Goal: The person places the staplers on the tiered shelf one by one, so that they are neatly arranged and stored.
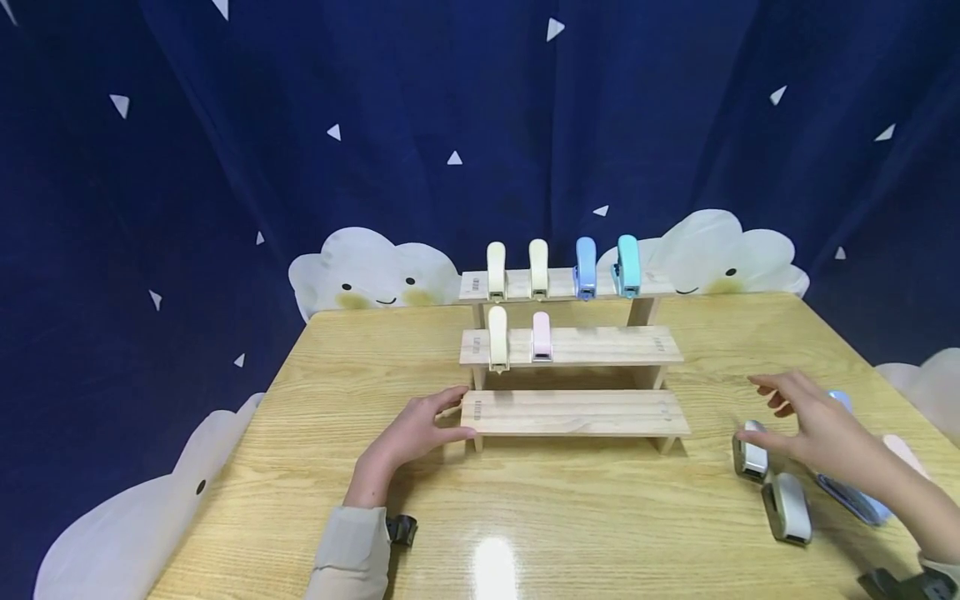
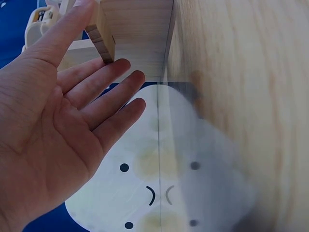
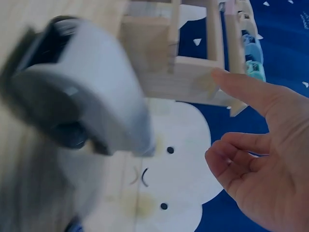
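Observation:
A three-step wooden rack (image 1: 573, 412) stands mid-table. Its top step carries two cream staplers (image 1: 497, 271), a blue one (image 1: 586, 268) and a teal one (image 1: 628, 267); the middle step carries a cream one (image 1: 498, 337) and a pink one (image 1: 542, 337). My left hand (image 1: 442, 417) rests with straight fingers against the left end of the lowest step; in the left wrist view the left hand (image 2: 72, 121) is flat beside the rack's leg (image 2: 104, 34). My right hand (image 1: 795, 421) hovers with spread fingers over a grey stapler (image 1: 752, 454), holding nothing. The grey stapler (image 3: 82, 92) looms blurred beside the right hand (image 3: 256, 164).
A second grey stapler (image 1: 787, 508), a blue one (image 1: 855, 500) and a pink one (image 1: 903, 454) lie at the table's right edge, partly under my forearm. Cloud cut-outs (image 1: 375, 275) and a dark blue curtain (image 1: 225, 167) stand behind the wooden table (image 1: 570, 517).

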Available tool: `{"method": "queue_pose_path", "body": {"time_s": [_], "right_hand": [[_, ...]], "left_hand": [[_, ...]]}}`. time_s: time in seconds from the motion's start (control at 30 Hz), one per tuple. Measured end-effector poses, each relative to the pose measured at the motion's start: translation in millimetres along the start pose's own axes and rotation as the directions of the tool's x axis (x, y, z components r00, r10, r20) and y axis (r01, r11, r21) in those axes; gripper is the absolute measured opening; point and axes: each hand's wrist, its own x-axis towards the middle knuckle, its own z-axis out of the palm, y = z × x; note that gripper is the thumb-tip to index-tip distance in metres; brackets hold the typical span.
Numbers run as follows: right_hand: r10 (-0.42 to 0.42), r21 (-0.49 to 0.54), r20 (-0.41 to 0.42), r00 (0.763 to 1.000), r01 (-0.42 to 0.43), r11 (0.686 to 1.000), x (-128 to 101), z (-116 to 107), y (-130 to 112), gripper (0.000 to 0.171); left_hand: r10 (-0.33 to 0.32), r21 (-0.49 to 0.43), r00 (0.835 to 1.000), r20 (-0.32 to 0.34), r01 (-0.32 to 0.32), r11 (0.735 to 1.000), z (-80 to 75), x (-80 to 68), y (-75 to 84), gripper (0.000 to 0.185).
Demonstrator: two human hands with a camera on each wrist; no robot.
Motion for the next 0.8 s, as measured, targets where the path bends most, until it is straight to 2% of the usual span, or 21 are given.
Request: {"method": "queue_pose_path", "body": {"time_s": [0.2,0.37,0.43,0.63,0.8], "right_hand": [[0.003,-0.024,0.054,0.999,-0.002,1.0,-11,9,14,0.072],[0.064,-0.02,0.176,0.982,-0.061,0.998,-19,15,18,0.074],[0.075,-0.024,0.2,0.977,-0.072,0.997,-21,18,19,0.073],[0.021,-0.023,0.17,0.985,-0.017,1.0,-22,25,20,0.065],[0.014,-0.053,0.174,0.985,-0.005,0.999,-21,29,21,0.063]], "left_hand": [[-0.006,-0.006,1.0,-0.003,0.006,1.0,-0.3,0.0,0.1,0.08],[-0.002,-0.002,1.0,-0.001,0.002,1.0,-0.2,-0.2,0.1,0.08],[-0.001,-0.003,1.0,-0.001,0.001,1.0,-0.3,-0.3,0.4,0.08],[-0.003,-0.001,1.0,0.0,0.003,1.0,-0.8,0.2,1.3,0.08],[-0.012,-0.001,1.0,0.0,0.012,1.0,-0.7,0.2,1.1,0.08]]}}
